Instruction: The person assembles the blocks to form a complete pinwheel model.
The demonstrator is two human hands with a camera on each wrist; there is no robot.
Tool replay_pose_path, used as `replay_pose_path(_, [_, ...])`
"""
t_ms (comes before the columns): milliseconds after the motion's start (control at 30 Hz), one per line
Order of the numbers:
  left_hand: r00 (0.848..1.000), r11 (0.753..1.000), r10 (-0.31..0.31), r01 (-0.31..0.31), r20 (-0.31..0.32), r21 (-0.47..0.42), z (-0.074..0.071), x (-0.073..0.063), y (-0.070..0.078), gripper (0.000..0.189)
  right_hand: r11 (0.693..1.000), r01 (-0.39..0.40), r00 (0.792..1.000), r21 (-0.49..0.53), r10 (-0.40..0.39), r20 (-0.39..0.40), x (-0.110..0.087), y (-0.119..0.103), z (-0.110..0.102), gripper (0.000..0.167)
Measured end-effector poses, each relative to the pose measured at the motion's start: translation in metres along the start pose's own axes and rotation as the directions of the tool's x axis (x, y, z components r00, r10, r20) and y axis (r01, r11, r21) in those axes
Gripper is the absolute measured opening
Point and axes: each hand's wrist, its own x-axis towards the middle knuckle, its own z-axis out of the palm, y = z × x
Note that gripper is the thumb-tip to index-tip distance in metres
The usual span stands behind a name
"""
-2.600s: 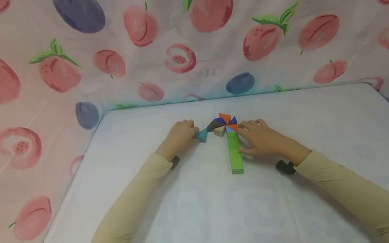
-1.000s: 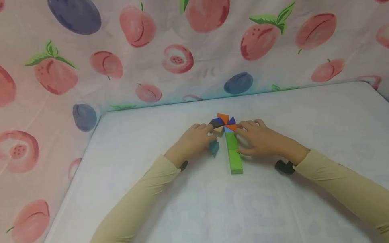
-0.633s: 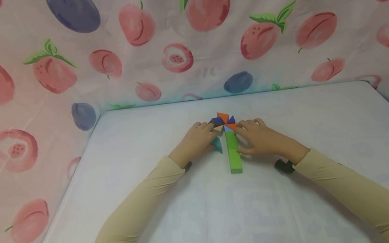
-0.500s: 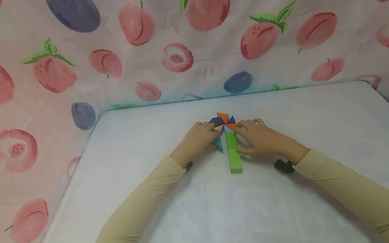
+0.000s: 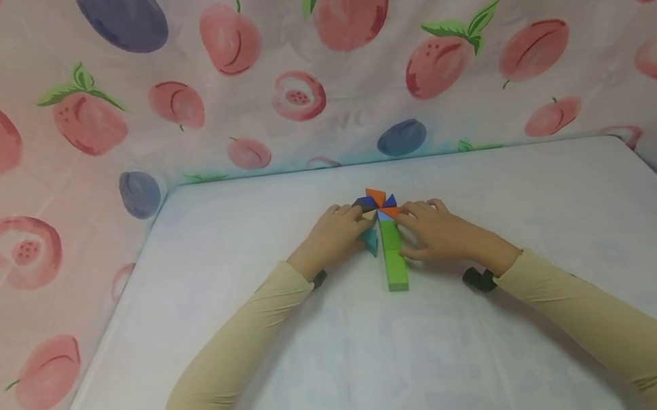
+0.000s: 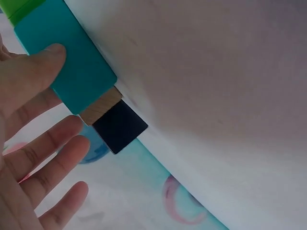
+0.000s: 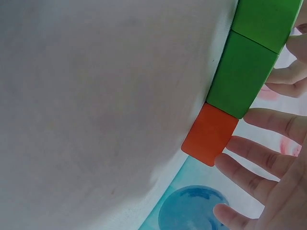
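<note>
My left hand [image 5: 332, 235] pinches a teal triangular block [image 5: 371, 242], low over the white surface beside the green column. In the left wrist view, the thumb lies on the teal block [image 6: 84, 69], while the other fingers spread away. Two green blocks [image 5: 396, 270] lie end to end below a pinwheel of small pieces: orange [image 5: 376, 196], blue [image 5: 390, 201], black [image 5: 364, 208], wood-coloured [image 5: 370, 215] and light blue. The right hand [image 5: 442, 232] touches the column's right side; its extended fingertips rest by the lower orange block [image 7: 210, 134] and a green block [image 7: 242, 74].
A white-covered table [image 5: 326, 383] carries the blocks near its far edge. Behind it hangs a fruit-print cloth [image 5: 296, 45], which also runs down the left side. Black wrist devices [image 5: 479, 279] sit under both wrists.
My left hand has moved right with the teal block, from left of the pinwheel to beside the green column, and the block has turned. The right hand stays about where it was.
</note>
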Motion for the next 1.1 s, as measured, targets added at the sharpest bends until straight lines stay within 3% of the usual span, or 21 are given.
replay_pose_path(200, [0.999,0.999,-0.029,0.028,-0.019,-0.046,-0.002,-0.001,-0.006,0.029,1.0,-0.009,1.0,0.003,0.009,0.023,0.001,0.0,-0.001,0.057])
replay_pose_path(367, [0.999,0.998,-0.044,0.043,-0.028,-0.039,-0.006,0.007,-0.015,0.022,1.0,-0.021,0.999,0.005,0.021,0.045,0.001,0.0,-0.002,0.059])
replay_pose_path(533, [0.999,0.999,0.036,-0.036,-0.003,-0.013,-0.01,0.021,-0.023,0.024,1.0,-0.023,0.999,0.007,0.023,0.042,0.001,0.0,-0.002,0.056])
replay_pose_path(733, [0.985,0.987,0.158,-0.16,0.064,0.021,-0.005,0.034,-0.028,0.03,1.0,0.001,1.0,0.022,-0.001,0.029,0.001,0.0,-0.002,0.054])
replay_pose_path(1100, [0.982,0.981,0.179,-0.183,0.059,0.059,0.0,0.041,-0.028,0.025,1.0,0.007,1.0,0.004,-0.008,0.012,0.0,0.0,-0.003,0.058])
